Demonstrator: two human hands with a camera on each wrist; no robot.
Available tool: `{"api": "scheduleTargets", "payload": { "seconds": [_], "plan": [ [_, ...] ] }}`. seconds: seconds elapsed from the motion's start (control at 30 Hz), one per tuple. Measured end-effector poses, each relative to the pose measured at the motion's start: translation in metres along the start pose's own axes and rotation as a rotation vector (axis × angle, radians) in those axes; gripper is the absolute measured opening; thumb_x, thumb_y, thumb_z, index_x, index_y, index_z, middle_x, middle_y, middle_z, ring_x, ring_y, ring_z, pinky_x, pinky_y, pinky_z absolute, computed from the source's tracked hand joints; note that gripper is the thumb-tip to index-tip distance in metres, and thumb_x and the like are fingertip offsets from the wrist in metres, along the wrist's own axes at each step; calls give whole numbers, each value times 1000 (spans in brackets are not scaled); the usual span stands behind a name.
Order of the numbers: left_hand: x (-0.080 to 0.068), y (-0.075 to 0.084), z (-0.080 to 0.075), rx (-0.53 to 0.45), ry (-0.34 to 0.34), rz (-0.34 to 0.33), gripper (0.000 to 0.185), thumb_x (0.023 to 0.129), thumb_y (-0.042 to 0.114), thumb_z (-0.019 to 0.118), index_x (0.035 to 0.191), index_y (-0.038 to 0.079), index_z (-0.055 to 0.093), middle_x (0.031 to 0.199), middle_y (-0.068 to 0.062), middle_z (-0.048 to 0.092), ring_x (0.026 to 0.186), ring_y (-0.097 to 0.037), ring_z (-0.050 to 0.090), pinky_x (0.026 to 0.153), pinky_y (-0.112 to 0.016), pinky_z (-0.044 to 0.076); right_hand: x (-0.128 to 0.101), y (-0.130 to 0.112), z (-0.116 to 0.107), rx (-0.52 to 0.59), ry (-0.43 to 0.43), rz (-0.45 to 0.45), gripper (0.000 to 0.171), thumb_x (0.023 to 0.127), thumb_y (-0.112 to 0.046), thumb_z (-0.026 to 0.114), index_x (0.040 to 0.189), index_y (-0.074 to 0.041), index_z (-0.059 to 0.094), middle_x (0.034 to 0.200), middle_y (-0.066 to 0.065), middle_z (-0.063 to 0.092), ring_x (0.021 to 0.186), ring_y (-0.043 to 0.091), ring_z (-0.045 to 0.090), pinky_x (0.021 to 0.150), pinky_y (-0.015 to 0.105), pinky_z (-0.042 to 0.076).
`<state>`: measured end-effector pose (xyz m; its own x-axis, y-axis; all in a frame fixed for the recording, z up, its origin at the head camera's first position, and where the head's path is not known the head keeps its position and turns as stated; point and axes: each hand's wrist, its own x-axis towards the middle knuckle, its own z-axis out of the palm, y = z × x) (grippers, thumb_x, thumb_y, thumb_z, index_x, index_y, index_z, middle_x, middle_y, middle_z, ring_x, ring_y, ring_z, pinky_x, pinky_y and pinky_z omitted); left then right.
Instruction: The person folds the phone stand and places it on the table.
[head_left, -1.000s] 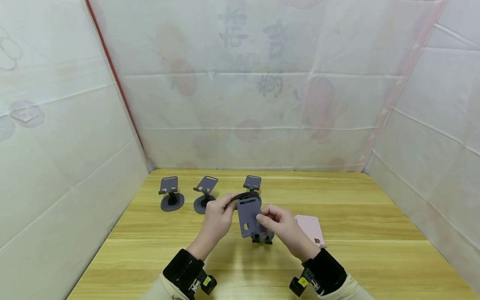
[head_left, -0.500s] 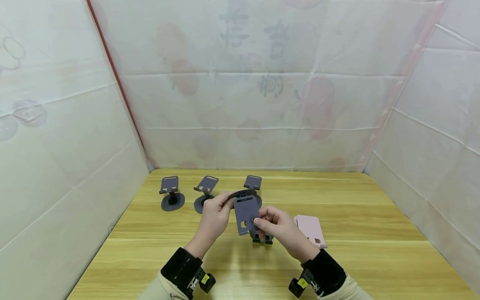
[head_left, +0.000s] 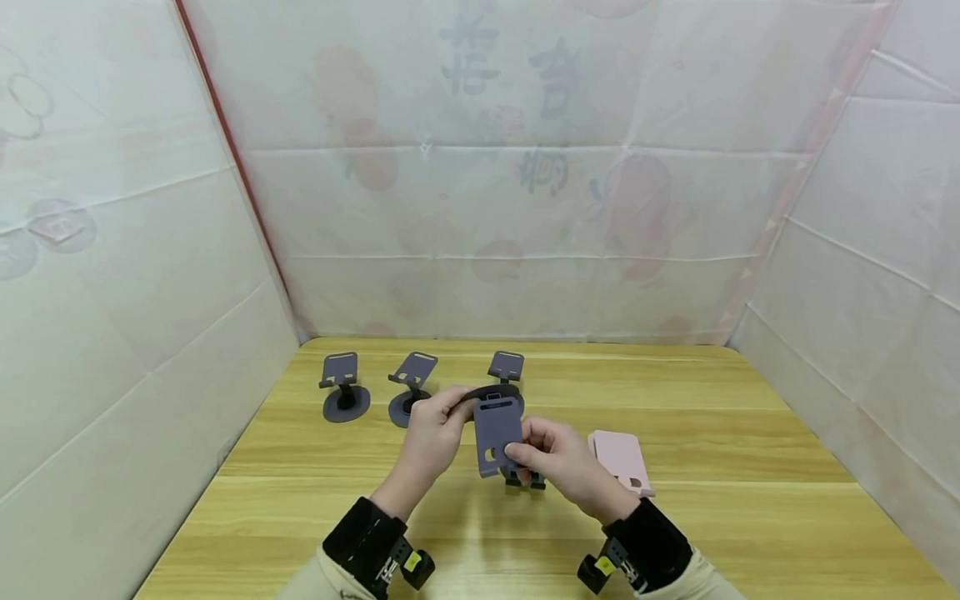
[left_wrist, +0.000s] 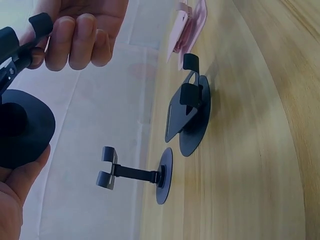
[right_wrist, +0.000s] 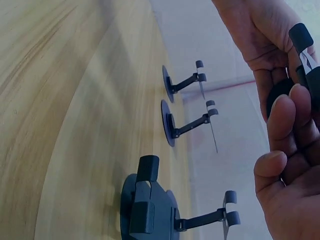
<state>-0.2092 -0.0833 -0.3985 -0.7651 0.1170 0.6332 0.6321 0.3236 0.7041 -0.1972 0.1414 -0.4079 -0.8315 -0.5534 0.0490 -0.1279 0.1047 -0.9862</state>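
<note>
Phone stand (head_left: 497, 433), grey, held in both hands above the desk (head_left: 720, 517), near its middle.

Grip: left hand (head_left: 431, 442) curls round the round base (left_wrist: 22, 130) of the stand, thumb under, fingers over the rim. Right hand (head_left: 558, 458) pinches the lower edge of the flat cradle plate between thumb and fingers; both hands are clenched on the same item, none released.

Condition: cradle plate faces the person, roughly upright; base sits behind its upper end, so the hinge looks part-folded. Exact hinge angle cannot be told.

Step, as judged: the stand is being worked at its hinge, either opening or closing. The next move would call for the left hand to steady the base while the right swings the plate, with a firm hold so the piece does not slip.

Nearby stock:
- one folded stand (head_left: 523, 478) on the desk, just below the hands;
- three opened stands at the far side, in a row: left stand (head_left: 343, 387), middle stand (head_left: 409, 385), and third stand (head_left: 505, 367) partly hidden behind the held item;
- pink case (head_left: 621, 461), flat on the desk, just beside the right hand.
</note>
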Motion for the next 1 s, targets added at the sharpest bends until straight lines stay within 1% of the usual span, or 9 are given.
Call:
{"api": "scheduleTargets", "payload": {
  "seconds": [0.07,0.17,0.33,0.47,0.6,0.7,0.83,0.93,1.0],
  "plan": [
    [-1,1,0,-3,-1,-26,17,99,0,64,103,9,78,82,-1,73,51,-3,47,52,-23,44,0,0,0,-23,2,-5,29,102,-29,65,101,-1,56,88,7,62,75,17,60,75,46,54],
    [-1,4,1,-11,0,-66,18,99,0,64,103,9,78,86,-1,75,59,-4,58,56,-23,49,0,-2,1,-58,12,-18,28,103,-27,64,99,-1,56,88,7,62,75,17,60,73,40,55],
    [-2,4,3,-55,7,-126,17,99,1,64,101,10,78,92,-3,76,78,-10,72,68,-24,58,-1,-6,3,-129,32,-30,29,102,-27,65,94,-1,55,84,7,61,74,18,59,70,34,54],
    [-2,5,3,-101,-9,-199,16,100,4,64,101,11,78,94,-3,76,84,-14,74,75,-26,61,-3,-7,3,-153,38,-32,29,103,-26,64,92,-2,53,82,11,59,73,19,58,69,35,52],
    [-4,6,3,-165,-35,-284,15,101,8,64,102,11,78,95,-4,75,88,-15,74,79,-27,61,-4,-5,3,-182,52,-31,28,103,-26,64,90,-3,52,83,18,60,73,25,58,67,34,52],
    [-5,8,3,-222,-54,-344,15,102,9,63,104,10,78,96,-6,74,90,-16,74,80,-29,61,-4,-3,4,-224,70,-35,26,102,-26,65,90,-5,54,84,16,63,74,30,61,67,34,53],
    [-5,10,3,-291,-68,-401,16,102,8,62,107,7,77,99,-10,74,91,-19,75,82,-30,61,-4,-2,6,-281,94,-52,23,103,-26,64,92,-8,57,86,13,66,73,23,63,68,38,56],
    [-5,12,3,-334,-76,-432,16,102,7,62,108,3,76,99,-12,74,91,-21,75,82,-30,61,-3,-2,7,-299,104,-68,20,103,-24,64,92,-8,58,88,16,67,72,14,62,67,38,56],
    [-4,13,4,-349,-78,-448,16,102,7,62,108,2,76,99,-13,74,90,-21,74,81,-30,61,-3,-2,9,-298,108,-78,19,102,-22,64,93,-7,58,88,19,66,71,12,61,66,36,55]
  ]
}}
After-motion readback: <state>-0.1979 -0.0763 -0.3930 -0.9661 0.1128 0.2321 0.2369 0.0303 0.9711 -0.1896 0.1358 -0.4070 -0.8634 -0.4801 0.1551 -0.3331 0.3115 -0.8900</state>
